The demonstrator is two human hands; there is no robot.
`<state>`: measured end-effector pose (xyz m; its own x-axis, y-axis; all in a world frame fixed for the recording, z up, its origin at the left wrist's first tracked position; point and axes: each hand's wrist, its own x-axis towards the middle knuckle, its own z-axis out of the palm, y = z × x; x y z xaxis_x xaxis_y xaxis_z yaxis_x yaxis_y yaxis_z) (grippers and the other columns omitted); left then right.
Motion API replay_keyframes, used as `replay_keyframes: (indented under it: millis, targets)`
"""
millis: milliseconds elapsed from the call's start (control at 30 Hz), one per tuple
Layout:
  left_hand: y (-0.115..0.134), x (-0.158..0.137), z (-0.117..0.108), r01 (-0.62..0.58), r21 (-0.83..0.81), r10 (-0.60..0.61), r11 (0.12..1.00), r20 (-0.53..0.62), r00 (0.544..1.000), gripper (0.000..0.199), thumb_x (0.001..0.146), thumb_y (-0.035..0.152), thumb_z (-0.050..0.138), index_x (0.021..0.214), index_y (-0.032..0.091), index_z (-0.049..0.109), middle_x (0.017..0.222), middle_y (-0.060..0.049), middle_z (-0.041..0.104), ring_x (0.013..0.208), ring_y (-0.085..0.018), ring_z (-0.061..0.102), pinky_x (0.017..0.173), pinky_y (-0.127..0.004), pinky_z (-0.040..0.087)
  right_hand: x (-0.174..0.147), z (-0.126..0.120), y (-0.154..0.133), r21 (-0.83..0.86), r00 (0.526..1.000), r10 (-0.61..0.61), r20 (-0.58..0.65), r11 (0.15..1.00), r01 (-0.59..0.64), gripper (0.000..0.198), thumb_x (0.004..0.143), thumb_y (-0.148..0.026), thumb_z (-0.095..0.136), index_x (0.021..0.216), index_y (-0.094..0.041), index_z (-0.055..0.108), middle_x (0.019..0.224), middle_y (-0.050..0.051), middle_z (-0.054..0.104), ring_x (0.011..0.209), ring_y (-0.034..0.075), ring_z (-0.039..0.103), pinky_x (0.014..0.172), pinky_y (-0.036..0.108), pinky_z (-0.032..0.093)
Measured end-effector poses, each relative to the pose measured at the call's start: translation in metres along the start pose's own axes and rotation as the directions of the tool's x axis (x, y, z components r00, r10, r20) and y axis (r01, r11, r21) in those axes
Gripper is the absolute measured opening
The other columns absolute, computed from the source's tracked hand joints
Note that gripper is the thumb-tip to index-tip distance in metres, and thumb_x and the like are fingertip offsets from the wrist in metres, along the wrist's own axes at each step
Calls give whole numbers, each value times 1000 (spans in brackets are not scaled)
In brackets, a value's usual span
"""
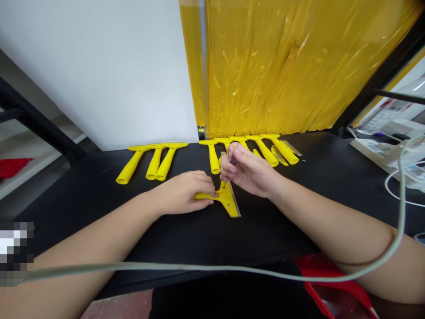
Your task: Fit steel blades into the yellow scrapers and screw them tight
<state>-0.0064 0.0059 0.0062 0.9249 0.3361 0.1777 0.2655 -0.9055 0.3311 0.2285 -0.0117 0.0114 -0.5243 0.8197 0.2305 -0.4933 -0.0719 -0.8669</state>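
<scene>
My left hand (pixel 191 192) is wrapped round the handle of a yellow scraper (pixel 227 201) that lies flat on the black table. The scraper's wide head points right, with a metal blade along its edge and a screw showing near its lower end. Over the head's upper end, my right hand (pixel 247 170) closes its fingers round a screwdriver (pixel 225 183). Its thin shaft reaches down to the head at the upper screw; most of its handle is hidden by my fingers. Behind my right hand lie several more yellow scrapers (pixel 265 150), partly covered.
Three yellow scraper pieces (pixel 152 164) lie at the back left of the black table (pixel 186 243). Yellow plastic sheeting (pixel 282 66) and a white panel (pixel 109 66) stand behind. A pale cable (pixel 206 267) crosses in front of my arms. Boxes and cables crowd the right side.
</scene>
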Motion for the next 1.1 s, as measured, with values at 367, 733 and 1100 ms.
replay_keyframes:
  millis: [367, 733, 1100]
  targets:
    - [1, 0, 0, -8, 5, 8, 1000, -2, 1000, 13, 101, 23, 64, 105, 22, 76, 96, -7, 76, 99, -23, 67, 92, -35, 52, 0, -5, 4, 50, 999, -4, 35, 999, 2, 31, 96, -51, 73, 91, -26, 55, 67, -7, 41, 61, 12, 38, 71, 28, 45]
    - [2, 0, 0, -5, 20, 5, 1000, 7, 1000, 14, 101, 24, 63, 105, 21, 76, 97, -7, 77, 100, -23, 67, 92, -35, 51, 2, -8, 8, 14, 999, 16, 43, 1000, -16, 39, 105, -59, 54, 102, -23, 69, 59, -8, 34, 55, 12, 31, 73, 30, 48]
    - [2, 0, -1, -13, 16, 13, 1000, -4, 1000, 13, 101, 24, 64, 104, 22, 76, 95, -7, 76, 98, -23, 68, 91, -34, 52, 4, -9, 5, -13, 998, 57, -7, 998, -57, 45, 103, -62, 55, 85, -22, 63, 66, -4, 40, 61, 14, 41, 77, 34, 52]
